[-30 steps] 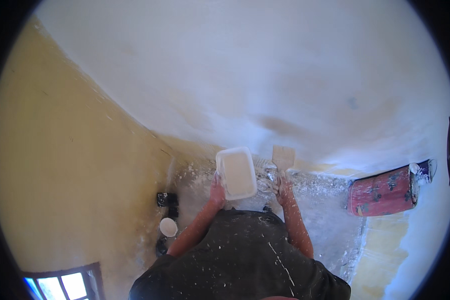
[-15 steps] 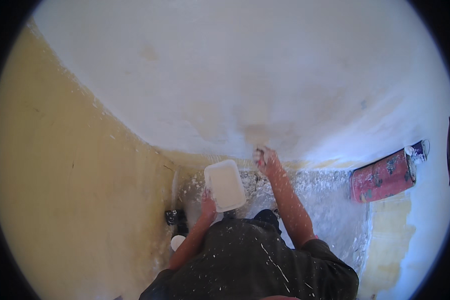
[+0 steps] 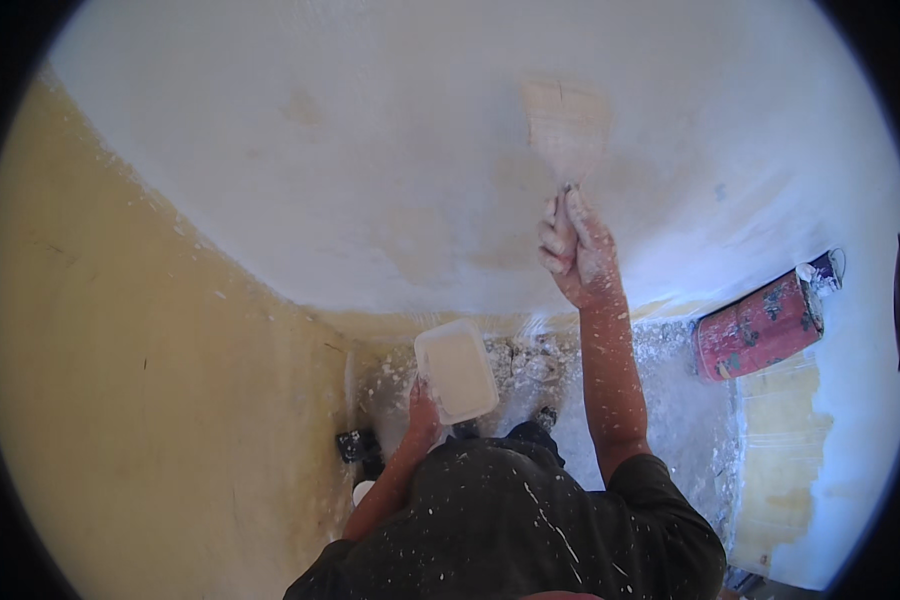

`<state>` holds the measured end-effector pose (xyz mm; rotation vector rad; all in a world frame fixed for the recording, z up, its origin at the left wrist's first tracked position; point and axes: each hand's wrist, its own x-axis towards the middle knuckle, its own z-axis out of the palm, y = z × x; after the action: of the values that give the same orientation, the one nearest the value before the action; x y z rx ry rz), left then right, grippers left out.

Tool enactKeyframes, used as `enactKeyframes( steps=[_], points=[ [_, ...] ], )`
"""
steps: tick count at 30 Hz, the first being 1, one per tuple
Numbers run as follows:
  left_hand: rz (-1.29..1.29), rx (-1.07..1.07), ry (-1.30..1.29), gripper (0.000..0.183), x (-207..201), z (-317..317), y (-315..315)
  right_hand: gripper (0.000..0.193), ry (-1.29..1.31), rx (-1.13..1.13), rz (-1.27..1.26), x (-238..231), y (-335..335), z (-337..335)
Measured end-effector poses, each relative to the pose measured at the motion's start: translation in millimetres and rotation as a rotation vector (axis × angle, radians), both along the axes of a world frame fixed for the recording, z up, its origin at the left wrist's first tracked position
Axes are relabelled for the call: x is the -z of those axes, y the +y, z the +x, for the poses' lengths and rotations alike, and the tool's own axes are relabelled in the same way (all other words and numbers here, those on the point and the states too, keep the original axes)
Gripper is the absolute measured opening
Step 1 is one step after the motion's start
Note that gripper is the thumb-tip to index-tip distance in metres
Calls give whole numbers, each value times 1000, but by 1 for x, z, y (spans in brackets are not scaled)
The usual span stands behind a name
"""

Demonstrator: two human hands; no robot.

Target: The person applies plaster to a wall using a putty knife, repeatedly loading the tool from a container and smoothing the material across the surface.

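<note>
My right hand (image 3: 578, 250) is raised in front of the wall, its fingers closed round the handle of a wide putty knife (image 3: 567, 130). The broad, pale blade points up and lies against or very close to the white-coated wall (image 3: 390, 120). Lower down, my left hand (image 3: 423, 405) grips the left side of a white rectangular plastic tub (image 3: 457, 372) with rounded corners. Its inside looks pale and smooth; how full it is I cannot tell. White splatter marks my right forearm and hand.
A bare yellow wall (image 3: 150, 350) meets the coated wall at the left corner. On the right stands a worn red drum (image 3: 760, 340) with a small dark can (image 3: 826, 272) on top. White splatter covers the floor (image 3: 670, 420). A black object (image 3: 358, 445) is at the lower left.
My right hand has moved up and slightly right, bringing the putty knife's blade plainly into view high on the wall. My left hand and the tub have hardly shifted.
</note>
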<state>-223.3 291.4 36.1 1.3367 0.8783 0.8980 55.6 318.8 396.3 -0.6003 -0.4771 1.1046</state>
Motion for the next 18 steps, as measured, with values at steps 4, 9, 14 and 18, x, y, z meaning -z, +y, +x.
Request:
enactKeyframes(
  steps=[4, 9, 14, 18],
  points=[
    [231, 49, 212, 45, 31, -10, 9, 19, 62, 16, -221, 71, 8, 6],
    [-754, -255, -321, 47, -57, 13, 15, 16, 239, -73, -412, 186, -11, -2],
    [-734, -239, -313, 46, -63, 13, 15, 16, 582, -129, -584, 288, -48, -7],
    [-670, -211, -267, 46, -70, 20, 17, 14, 703, -148, -603, 298, -80, -25]
  ],
)
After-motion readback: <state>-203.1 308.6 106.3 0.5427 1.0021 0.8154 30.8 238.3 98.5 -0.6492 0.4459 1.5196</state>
